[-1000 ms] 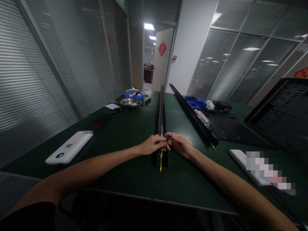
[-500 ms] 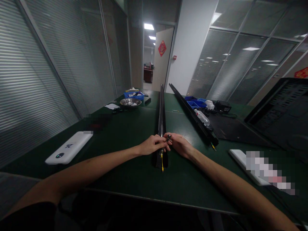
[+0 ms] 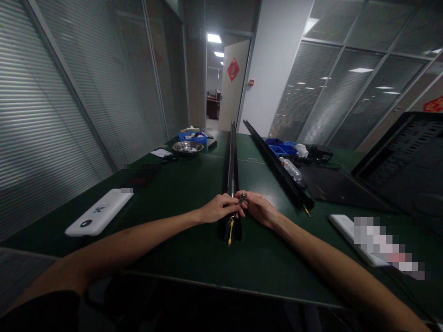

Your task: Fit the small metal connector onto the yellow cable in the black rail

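Observation:
A long black metal channel (image 3: pixel 232 161) runs away from me down the middle of the table. At its near end, my left hand (image 3: pixel 219 207) is closed, thumb and forefinger pinched on a small metal open-end wrench (image 3: pixel 242 198). My right hand (image 3: pixel 259 207) curls in from the other side, its fingers closed around the same wrench, whose forked head sticks up between the hands. Just below the fingers, a yellow wire (image 3: pixel 230 233) with a metal terminal hangs out of the channel end. The fingers hide most of the wrench's shaft and whatever it touches.
A second black channel (image 3: pixel 277 161) with a yellow wire end lies at the right. Beyond it are blue bins (image 3: pixel 277 150) and a plastic bottle (image 3: pixel 291 169). A metal bowl (image 3: pixel 188 147), a blue basket (image 3: pixel 192 137) and a white device (image 3: pixel 100 212) stand to the left.
The yellow wire's free end has swung slightly left. The wrench head has turned a little between my fingers; both hands stay almost in place.

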`<act>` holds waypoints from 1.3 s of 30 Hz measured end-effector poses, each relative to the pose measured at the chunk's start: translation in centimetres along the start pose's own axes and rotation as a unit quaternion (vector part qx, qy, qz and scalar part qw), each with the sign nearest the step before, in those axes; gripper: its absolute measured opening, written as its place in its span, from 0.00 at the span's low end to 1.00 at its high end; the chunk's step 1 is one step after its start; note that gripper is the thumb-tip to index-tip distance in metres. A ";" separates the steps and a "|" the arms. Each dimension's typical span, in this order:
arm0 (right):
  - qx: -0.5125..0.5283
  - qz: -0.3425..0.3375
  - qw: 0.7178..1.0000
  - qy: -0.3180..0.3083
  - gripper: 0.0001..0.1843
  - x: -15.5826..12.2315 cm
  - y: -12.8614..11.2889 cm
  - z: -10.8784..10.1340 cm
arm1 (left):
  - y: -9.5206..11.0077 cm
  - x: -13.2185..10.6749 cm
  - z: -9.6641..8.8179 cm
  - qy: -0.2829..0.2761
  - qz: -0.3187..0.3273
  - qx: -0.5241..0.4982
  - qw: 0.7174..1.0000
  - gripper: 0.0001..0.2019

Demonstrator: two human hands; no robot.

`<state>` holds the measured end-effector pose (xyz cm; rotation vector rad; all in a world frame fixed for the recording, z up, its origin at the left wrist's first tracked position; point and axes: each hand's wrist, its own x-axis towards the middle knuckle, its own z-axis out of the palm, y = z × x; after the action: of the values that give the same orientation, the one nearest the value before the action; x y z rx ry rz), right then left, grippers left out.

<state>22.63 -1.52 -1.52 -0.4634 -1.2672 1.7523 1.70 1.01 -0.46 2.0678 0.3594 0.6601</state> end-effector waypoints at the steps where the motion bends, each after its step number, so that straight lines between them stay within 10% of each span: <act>1: -0.002 0.000 1.000 -0.002 0.20 0.0 0.0 0.0 | 0.0 0.0 0.0 -0.002 0.001 0.000 1.000 0.17; 39: -0.007 -0.014 1.000 -0.003 0.17 -0.2 -0.3 0.6 | 0.0 0.0 0.3 0.008 0.004 -0.038 0.999 0.16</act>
<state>22.43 -2.00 -1.07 -0.4479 -1.2841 1.7239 1.86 0.84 -0.55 1.9926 0.3308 0.6857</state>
